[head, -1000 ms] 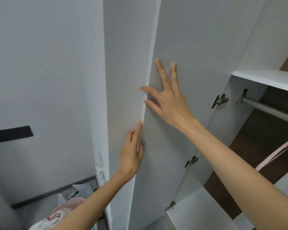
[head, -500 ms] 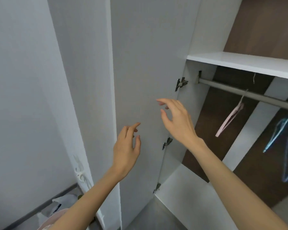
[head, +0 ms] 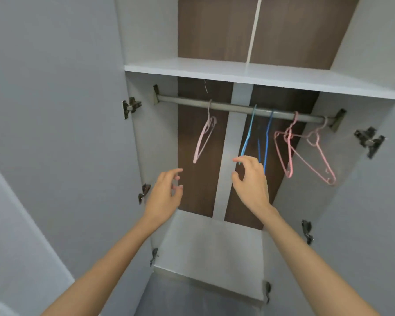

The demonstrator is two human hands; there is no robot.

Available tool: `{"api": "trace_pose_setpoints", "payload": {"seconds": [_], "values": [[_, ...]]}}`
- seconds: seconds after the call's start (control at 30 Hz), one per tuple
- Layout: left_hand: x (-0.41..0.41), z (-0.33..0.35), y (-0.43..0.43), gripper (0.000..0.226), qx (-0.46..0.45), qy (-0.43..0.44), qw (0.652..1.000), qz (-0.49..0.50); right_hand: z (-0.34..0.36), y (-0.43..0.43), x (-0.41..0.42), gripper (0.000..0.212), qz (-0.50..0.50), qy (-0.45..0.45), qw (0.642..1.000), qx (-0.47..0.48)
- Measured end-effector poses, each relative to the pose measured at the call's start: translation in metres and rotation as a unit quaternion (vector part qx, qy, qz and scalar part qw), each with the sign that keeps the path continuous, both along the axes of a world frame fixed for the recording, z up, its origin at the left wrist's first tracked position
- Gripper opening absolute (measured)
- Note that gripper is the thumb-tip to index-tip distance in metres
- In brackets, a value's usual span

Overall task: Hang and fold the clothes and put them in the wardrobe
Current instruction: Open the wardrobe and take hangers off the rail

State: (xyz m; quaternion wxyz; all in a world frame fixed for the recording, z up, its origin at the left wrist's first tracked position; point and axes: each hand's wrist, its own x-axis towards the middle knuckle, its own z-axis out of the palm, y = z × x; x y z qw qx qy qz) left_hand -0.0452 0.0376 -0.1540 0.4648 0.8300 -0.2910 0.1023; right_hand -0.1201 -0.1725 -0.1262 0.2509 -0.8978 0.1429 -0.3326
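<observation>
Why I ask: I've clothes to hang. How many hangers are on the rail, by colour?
Pink hangers: 3
Blue hangers: 2
Total: 5

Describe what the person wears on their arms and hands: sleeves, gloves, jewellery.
The left forearm and right forearm are bare down to the frame edge, with no sleeve showing. The left hand and right hand wear no glove, ring, watch or bracelet that shows.
</observation>
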Motion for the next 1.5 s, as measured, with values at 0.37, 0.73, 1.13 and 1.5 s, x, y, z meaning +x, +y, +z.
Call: {"api": "trace_pose_setpoints", "payload": {"seconds": [0.37, 0.73, 1.13, 1.5], "values": [[0.088, 0.023, -0.14, 0.043, -0.009, 0.002, 0.999, -0.045, -0.006, -0.137, 0.046, 0.047, -0.085, 0.057, 0.984, 0.143], [0.21, 0.024, -0.198, 0.063, 0.09, 0.105, 0.988, 0.064, -0.013, -0.195, 0.159, 0.081, -0.02, 0.074, 0.9, 0.428], [0.248, 0.01, -0.239, 0.033, -0.097, 0.308, 0.94, -0.111, -0.005, -0.182, 0.224, 0.038, -0.015, 0.086, 0.867, 0.491], [0.262, 0.019, -0.242, 0.019, -0.009, 0.293, 0.936, -0.197, 0.006, -0.168, 0.237, 0.027, 0.056, 0.196, 0.883, 0.424]]}}
